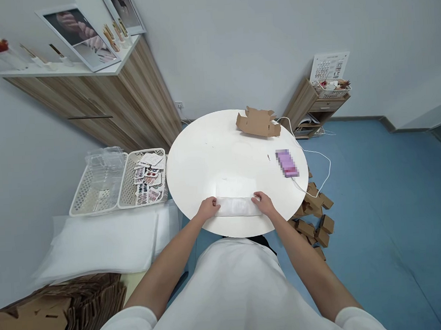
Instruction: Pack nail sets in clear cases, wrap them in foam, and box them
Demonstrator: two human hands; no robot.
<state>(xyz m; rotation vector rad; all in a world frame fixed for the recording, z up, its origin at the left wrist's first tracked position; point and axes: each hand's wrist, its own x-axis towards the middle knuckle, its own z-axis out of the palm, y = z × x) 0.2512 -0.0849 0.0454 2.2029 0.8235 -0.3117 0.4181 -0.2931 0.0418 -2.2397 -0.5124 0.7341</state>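
Note:
A thin, whitish, translucent foam sheet [237,206] lies near the front of the round white table [194,161], its near part folded over into a flat band. At the band's left end, my left hand [208,208] pinches the edge between thumb and fingers. My right hand [264,203] grips the opposite end in the same way. The sheet's flat far part [235,188] stretches beyond the fold and is hard to tell from the tabletop. Whether anything is wrapped inside the fold cannot be seen.
An unfolded cardboard box [258,122] and a purple, pixelated item [287,163] with a white cable lie on the table. Left stand baskets of clear trays [106,173] and printed cards [149,176], above stacked foam sheets [106,242]. Small brown boxes [314,224] cover the floor at right.

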